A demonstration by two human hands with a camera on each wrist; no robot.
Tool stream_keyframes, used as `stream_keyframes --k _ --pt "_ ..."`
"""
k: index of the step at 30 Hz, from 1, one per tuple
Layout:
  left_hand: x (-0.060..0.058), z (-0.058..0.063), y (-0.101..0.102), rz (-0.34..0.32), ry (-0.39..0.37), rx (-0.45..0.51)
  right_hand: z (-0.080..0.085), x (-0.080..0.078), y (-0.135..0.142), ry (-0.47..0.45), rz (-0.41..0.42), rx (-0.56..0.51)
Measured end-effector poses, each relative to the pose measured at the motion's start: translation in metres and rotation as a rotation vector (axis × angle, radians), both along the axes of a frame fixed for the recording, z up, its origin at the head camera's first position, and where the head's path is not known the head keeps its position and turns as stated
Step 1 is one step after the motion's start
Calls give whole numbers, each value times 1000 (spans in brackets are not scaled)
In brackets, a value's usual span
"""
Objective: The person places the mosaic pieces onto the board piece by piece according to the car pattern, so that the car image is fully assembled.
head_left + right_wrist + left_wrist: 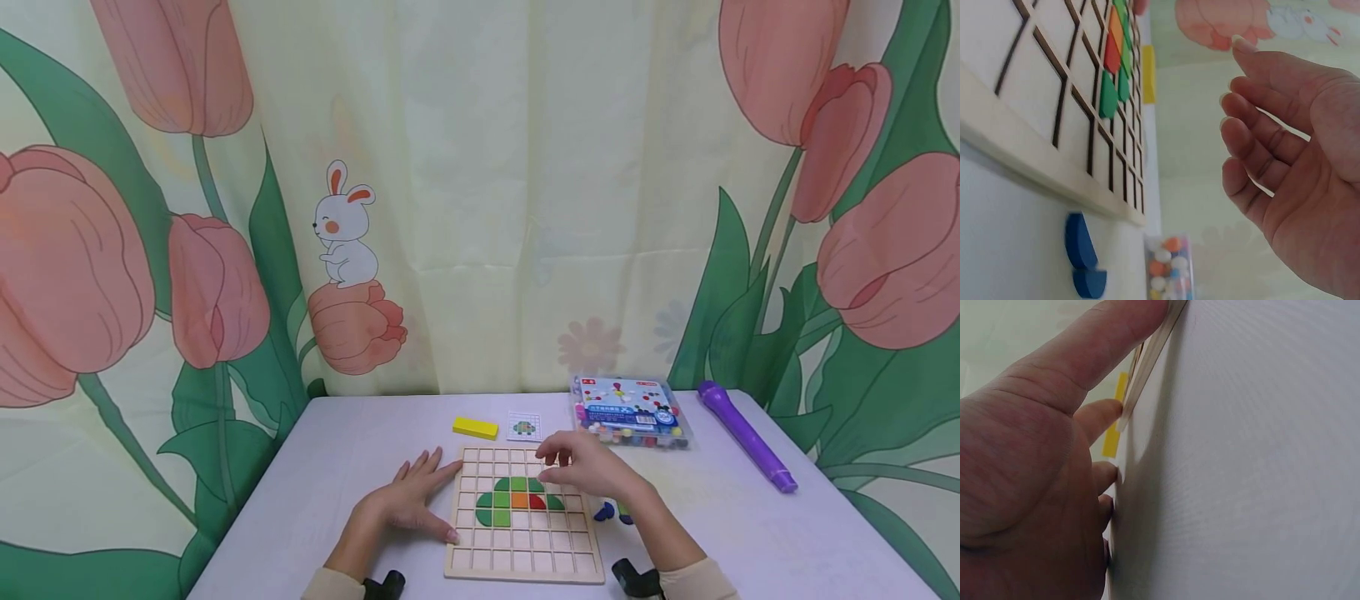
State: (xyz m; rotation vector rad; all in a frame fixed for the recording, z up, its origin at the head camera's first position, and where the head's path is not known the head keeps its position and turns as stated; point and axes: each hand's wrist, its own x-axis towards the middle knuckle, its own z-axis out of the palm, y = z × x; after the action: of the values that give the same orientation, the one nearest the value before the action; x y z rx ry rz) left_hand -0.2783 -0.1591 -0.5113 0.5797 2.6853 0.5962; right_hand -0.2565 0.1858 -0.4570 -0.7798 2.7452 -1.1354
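A wooden grid board lies on the table, with green pieces, an orange square and a red piece set in its cells. My left hand rests at the board's left edge, fingers spread; the thumb touches the rim in the left wrist view. Over the board's upper right hovers my right hand, fingers loosely bent. Nothing shows between its fingers in the right wrist view. Dark blue pieces lie beside the board's right edge, near a green piece partly hidden by the forearm.
Behind the board are a yellow block and a small picture card with a gridded design. A clear box of colourful pieces stands at the back right. Farther right lies a purple stick-shaped object. A printed curtain hangs behind the table.
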Motion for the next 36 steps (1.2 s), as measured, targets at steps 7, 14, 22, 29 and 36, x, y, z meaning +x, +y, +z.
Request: stream_keyframes --k 7,14,22,29,36 --pt "0 0 0 -4 0 -2 8 0 22 -13 -74 -23" --pt "1 0 -1 -12 4 -4 8 -2 39 -43 -114 -33" --pt "1 0 -1 -10 6 -7 6 -6 60 -94 -103 12" --pt "1 0 0 -7 2 -4 2 -7 80 -135 -92 43" --pt "1 0 0 -6 7 -9 1 -2 95 -213 -119 99"
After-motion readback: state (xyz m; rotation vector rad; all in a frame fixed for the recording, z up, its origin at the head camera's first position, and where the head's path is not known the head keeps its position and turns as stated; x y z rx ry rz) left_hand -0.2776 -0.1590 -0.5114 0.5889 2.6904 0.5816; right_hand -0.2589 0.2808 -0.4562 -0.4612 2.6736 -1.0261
